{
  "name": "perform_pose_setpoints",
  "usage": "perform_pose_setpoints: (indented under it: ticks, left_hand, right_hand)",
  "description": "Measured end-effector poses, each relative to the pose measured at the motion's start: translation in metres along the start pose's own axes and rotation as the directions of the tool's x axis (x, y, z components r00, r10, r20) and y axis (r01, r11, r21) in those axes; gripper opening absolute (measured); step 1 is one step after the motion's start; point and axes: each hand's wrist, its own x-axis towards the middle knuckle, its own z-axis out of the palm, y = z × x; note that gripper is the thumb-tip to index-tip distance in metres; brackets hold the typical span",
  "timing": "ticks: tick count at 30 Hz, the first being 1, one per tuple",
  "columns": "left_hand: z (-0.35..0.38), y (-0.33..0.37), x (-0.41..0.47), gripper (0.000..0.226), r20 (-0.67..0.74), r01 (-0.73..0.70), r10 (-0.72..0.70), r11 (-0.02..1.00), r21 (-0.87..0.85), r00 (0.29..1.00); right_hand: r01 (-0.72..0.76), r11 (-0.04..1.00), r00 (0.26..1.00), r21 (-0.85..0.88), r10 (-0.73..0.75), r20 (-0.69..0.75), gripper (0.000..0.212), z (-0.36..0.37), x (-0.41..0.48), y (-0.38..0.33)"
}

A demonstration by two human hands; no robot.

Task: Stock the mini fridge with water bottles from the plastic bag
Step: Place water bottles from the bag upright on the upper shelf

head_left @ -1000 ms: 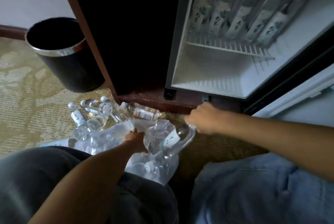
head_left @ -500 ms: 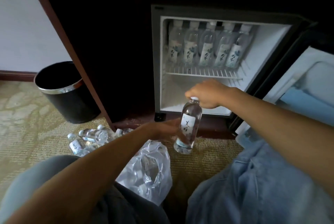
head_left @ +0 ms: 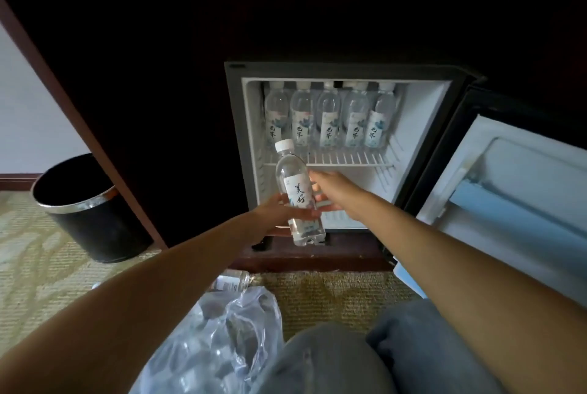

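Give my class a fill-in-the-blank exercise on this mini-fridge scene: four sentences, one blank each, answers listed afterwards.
1. The wire shelf in the mini fridge carries ___ standing bottles.
2. The held bottle has a ___ cap.
3. The black bin stands to the ___ of the mini fridge.
4. The fridge door is swung ___.
Answers: five; white; left; open.

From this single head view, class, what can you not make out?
Head view:
Plastic bag: crumpled film blurs its contents.
Fridge floor: partly hidden behind the held bottle and left hand.
Right hand: the bottle covers its fingers; grip unclear.
Door: cut off by the right edge.
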Motion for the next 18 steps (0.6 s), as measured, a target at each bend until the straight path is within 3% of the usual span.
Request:
perform_pose_setpoints:
  ticks: [1,6,11,14,18]
  left_hand:
    - [0.002,-0.004,0.005,0.080,-0.012,0.002,-0.003,1.000,-0.002,1.000]
    - [0.009,-0.027,0.024,0.037,-0.046,-0.026,0.029,0.997,0.069,0.999]
    - [-0.007,-0.069,0.060,0.086,-0.088,-0.057,0.079,0.971,0.232,0.993]
    - [-0.013,-0.094,0.080,0.073,-0.177,-0.089,0.145,0.952,0.293,0.973]
    - [-0.009,-0.105,0.106,0.060,-0.306,-0.150,0.214,0.964,0.222,0.928]
  right_hand:
    - [-0.021,1.000,1.000,0.015,0.021,0.018,0.041,-0.001,0.001,0.005]
    - [0.072,0.994,0.997,0.077,-0.074,0.031,0.038,0.007,0.010,0.056]
    - [0.098,0.995,0.994,0.020,-0.099,0.042,0.056,0.035,0.050,0.106]
    - [0.126,0.991,0.990,-0.050,-0.122,0.064,0.063,0.044,0.083,0.116]
    - [0.198,0.972,0.979,-0.125,-0.191,0.064,0.059,0.045,0.123,0.121]
